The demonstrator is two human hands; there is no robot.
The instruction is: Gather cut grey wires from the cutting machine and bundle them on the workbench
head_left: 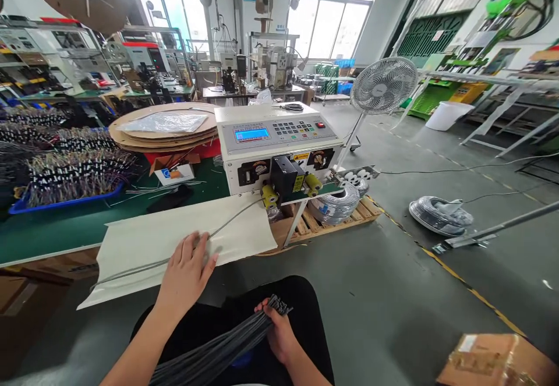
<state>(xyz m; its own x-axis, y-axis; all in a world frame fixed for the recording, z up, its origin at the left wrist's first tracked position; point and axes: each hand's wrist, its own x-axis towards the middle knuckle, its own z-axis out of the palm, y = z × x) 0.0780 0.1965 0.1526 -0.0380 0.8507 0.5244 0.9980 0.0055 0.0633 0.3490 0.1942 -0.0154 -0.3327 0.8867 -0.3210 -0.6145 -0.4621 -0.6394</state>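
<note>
My left hand [187, 269] rests on a white curved tray [144, 240], its fingers closed over a thin grey cable [236, 214] that runs out of the cutting machine [275, 141]. My right hand [279, 330] sits over my lap and is wrapped round a bundle of cut dark grey cables [218, 354], with their ends sticking up past my fingers. The machine has a blue display, a keypad and yellow rollers at its outlet.
A green bench [52, 232] holds a blue bin of wire harnesses [74, 176] and stacked cardboard discs [161, 133]. Cable coils lie on a wooden pallet [336, 217] and on the floor [441, 214]. A standing fan [383, 86] is to the right, a cardboard box [498, 363] at lower right.
</note>
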